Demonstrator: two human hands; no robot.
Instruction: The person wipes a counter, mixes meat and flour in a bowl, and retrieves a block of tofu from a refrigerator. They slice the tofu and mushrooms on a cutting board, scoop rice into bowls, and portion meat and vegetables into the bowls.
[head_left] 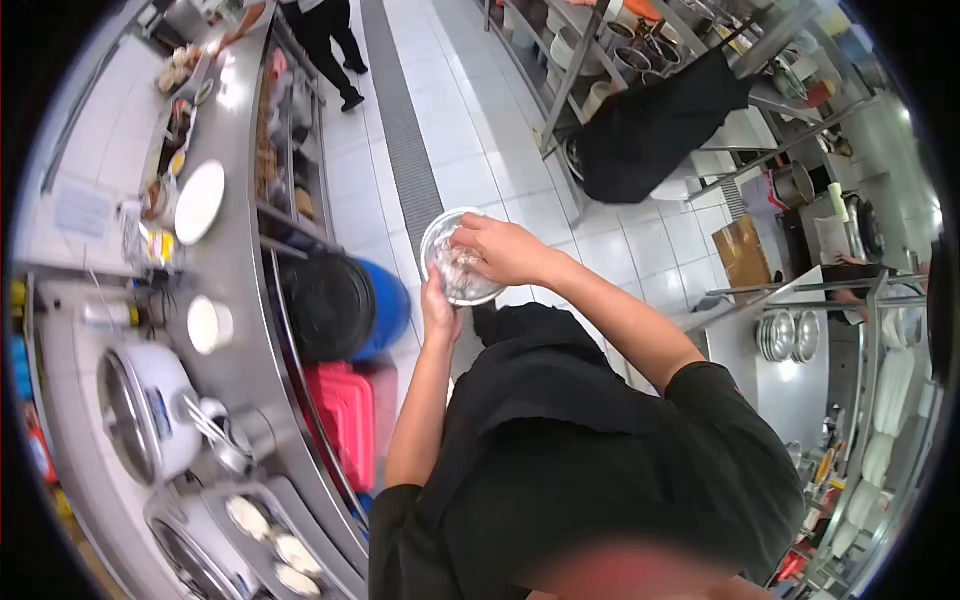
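A round metal bowl [466, 294] is held out over the floor, in front of my black apron. My left hand [440, 312] grips its near left side, with the thumb at the rim. Inside the bowl lies a pale, whitish stuff [455, 270], too small to make out. My right hand [500, 248] reaches in over the rim from the right, its fingers bent down into this stuff. The fingertips are partly hidden, and what they hold, if anything, cannot be made out.
A steel counter [240, 130] on the left bears a white plate [201, 203], a white tub [210, 325] and a rice cooker [150, 415]. Below stand a blue barrel [385, 310] and red bin [345, 420]. Another person [325, 40] stands ahead; shelves [565, 60] line the right.
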